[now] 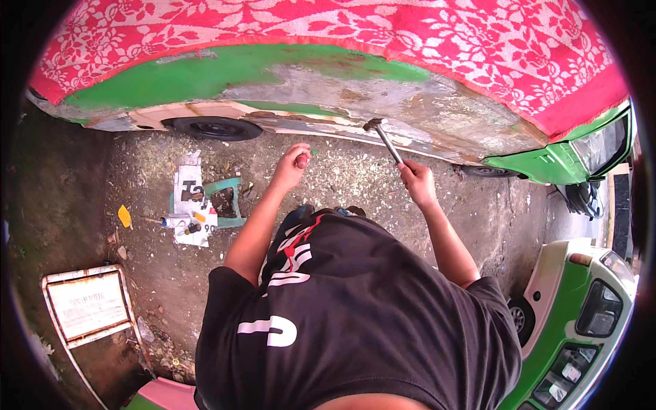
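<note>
My right hand (418, 183) grips the handle of a hammer (389, 143) with a metal shaft. The hammer's head is raised toward the lower side of a vehicle body (410, 109), over its bottom edge in the picture; whether it touches is unclear. That panel is scraped, with grey, rust-brown and green patches. My left hand (294, 166) is curled closed in front of the vehicle, to the left of the hammer. What its fingers hold, if anything, is hidden.
A red and white floral cloth (307, 20) drapes over the vehicle. Paint flakes litter the ground (342, 178). At left are a teal frame (232, 198), printed sheet (184, 181) with small items, and rusty-framed sign (89, 304). A green and white van (574, 307) stands lower right.
</note>
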A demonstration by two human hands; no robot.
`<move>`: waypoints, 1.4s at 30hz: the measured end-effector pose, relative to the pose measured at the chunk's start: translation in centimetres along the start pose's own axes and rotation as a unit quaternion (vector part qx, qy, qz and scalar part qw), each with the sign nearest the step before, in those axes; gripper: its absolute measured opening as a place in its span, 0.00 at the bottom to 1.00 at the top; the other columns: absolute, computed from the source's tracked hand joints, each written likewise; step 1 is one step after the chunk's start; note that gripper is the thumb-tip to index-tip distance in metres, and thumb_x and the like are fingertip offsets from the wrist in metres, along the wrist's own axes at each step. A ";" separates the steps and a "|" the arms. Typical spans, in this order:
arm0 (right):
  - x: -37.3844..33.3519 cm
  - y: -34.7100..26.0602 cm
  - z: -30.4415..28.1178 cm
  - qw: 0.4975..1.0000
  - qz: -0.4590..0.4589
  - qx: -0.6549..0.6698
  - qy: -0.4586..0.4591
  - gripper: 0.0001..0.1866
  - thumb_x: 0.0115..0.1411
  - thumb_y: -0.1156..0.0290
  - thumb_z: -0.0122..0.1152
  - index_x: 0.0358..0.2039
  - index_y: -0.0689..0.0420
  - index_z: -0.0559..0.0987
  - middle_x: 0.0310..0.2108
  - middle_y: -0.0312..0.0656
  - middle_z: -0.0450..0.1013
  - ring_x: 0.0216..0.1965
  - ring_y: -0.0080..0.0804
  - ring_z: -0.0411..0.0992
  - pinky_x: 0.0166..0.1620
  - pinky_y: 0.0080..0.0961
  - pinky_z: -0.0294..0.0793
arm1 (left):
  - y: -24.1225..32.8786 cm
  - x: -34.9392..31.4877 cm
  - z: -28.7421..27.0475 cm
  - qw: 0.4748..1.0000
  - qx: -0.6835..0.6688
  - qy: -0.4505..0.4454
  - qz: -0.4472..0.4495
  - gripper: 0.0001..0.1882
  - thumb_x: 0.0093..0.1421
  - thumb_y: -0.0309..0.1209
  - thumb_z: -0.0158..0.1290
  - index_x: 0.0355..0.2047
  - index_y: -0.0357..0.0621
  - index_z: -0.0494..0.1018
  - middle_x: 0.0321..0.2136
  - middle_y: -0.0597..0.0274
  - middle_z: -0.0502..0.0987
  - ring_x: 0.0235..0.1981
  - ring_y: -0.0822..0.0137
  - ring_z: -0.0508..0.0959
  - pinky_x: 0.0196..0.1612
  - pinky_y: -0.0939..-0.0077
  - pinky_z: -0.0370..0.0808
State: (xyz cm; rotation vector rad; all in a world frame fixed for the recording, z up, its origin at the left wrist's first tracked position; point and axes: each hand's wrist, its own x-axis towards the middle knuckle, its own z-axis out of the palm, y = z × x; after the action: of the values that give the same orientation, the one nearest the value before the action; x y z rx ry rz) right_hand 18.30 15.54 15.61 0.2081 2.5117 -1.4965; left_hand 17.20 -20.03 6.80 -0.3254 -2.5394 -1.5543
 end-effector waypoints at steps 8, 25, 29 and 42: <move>0.0 1.1 2.6 0.996 0.011 0.075 0.044 0.16 0.62 0.63 0.60 0.44 0.62 0.81 0.17 0.32 0.69 0.20 0.15 0.63 0.24 0.21 0.63 | -1.4 1.5 -0.3 0.996 -0.010 -0.080 -0.024 0.09 0.53 0.16 0.54 0.33 0.41 0.70 0.47 0.56 0.76 0.50 0.57 0.76 0.53 0.68 0.70; -1.6 5.7 10.5 0.923 0.137 0.307 0.186 0.16 0.65 0.68 0.58 0.48 0.67 0.78 0.19 0.26 0.65 0.20 0.11 0.59 0.22 0.15 0.57 | -3.5 12.8 5.0 0.927 0.117 -0.331 0.132 0.16 0.46 0.15 0.55 0.35 0.46 0.71 0.41 0.66 0.77 0.45 0.57 0.76 0.47 0.64 0.72; -1.6 8.7 13.6 0.891 0.131 0.352 0.253 0.16 0.65 0.69 0.58 0.49 0.67 0.77 0.20 0.26 0.66 0.20 0.11 0.59 0.23 0.14 0.58 | -3.5 15.1 8.2 0.874 0.207 -0.367 0.241 0.12 0.48 0.24 0.58 0.34 0.50 0.72 0.37 0.69 0.77 0.45 0.60 0.73 0.52 0.60 0.66; -3.8 13.4 15.5 0.823 0.149 0.416 0.357 0.15 0.65 0.71 0.58 0.49 0.66 0.77 0.22 0.27 0.67 0.20 0.10 0.60 0.23 0.12 0.58 | -4.3 19.0 18.0 0.736 0.141 -0.575 0.328 0.08 0.48 0.26 0.53 0.31 0.46 0.70 0.26 0.59 0.74 0.35 0.53 0.75 0.39 0.55 0.71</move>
State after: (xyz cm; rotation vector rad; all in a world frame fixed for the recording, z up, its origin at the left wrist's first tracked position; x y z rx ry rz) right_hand 26.67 8.18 -1.96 1.4507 1.8292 -2.5901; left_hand -2.45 -3.80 -0.59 -2.4210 -2.6387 -0.6579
